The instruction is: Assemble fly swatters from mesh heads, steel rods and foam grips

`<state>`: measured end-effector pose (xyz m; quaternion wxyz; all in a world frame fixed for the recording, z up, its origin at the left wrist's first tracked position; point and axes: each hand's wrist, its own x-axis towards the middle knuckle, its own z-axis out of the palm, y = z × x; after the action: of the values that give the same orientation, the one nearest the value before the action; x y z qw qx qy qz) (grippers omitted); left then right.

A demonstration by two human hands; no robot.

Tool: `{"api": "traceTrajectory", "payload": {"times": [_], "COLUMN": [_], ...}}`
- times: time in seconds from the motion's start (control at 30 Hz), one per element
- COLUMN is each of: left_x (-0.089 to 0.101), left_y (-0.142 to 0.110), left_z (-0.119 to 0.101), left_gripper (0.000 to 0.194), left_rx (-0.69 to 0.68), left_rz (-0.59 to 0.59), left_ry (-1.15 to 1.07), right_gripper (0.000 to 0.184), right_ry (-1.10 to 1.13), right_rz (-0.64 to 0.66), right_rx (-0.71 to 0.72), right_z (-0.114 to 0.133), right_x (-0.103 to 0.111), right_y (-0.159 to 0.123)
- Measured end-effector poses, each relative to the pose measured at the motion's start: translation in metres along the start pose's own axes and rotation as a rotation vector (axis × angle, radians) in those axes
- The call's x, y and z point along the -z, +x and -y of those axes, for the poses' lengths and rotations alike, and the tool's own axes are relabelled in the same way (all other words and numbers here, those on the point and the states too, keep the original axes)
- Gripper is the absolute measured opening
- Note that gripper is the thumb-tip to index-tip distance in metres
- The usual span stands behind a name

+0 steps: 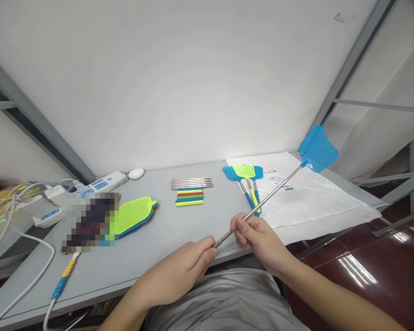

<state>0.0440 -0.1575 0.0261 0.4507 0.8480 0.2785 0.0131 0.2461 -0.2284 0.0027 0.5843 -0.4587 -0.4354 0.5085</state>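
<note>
A blue fly swatter (318, 148) with a long metal telescopic rod slants up to the right in front of me. My left hand (189, 265) is closed around the rod's lower end, hiding whatever is there. Farther up, my right hand (253, 234) pinches the rod between thumb and fingers. Behind my hands, several metal rods (192, 183) lie side by side above a row of coloured handle grips (189, 196). Several swatters with blue and yellow-green heads (244, 172) lie together to the right. At the left is a stack of loose swatter heads (134, 215), yellow-green on top.
A white plastic bag (317, 207) with a label covers the table's right end. Power strips (105, 183), a white oval object (136, 174) and cables occupy the left side. A pixelated dark object (93, 223) lies near the cable with coloured wrapping (62, 280).
</note>
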Motion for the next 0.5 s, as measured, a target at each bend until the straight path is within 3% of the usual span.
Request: {"api": "traceTrajectory", "payload": {"times": [0.17, 0.27, 0.43, 0.5], "left_x": [0.011, 0.017, 0.030, 0.037], "left_y": [-0.014, -0.014, -0.011, -0.015], "left_z": [0.014, 0.027, 0.035, 0.042], "left_gripper": [0.030, 0.027, 0.031, 0.032], "left_rx": [-0.020, 0.000, 0.065, 0.041], "left_rz": [-0.180, -0.302, -0.395, -0.442], "left_ry": [0.074, 0.085, 0.327, 0.296], "right_gripper": [0.033, 0.036, 0.035, 0.035], "right_ry": [0.198, 0.230, 0.240, 0.254], "right_rz": [-0.347, -0.429, -0.437, -0.454], "right_rx": [0.169, 0.221, 0.262, 0.292], "right_z": [0.031, 0.040, 0.042, 0.046], "right_x": [0.043, 0.065, 0.060, 0.056], "right_y": [0.005, 0.010, 0.009, 0.006]}}
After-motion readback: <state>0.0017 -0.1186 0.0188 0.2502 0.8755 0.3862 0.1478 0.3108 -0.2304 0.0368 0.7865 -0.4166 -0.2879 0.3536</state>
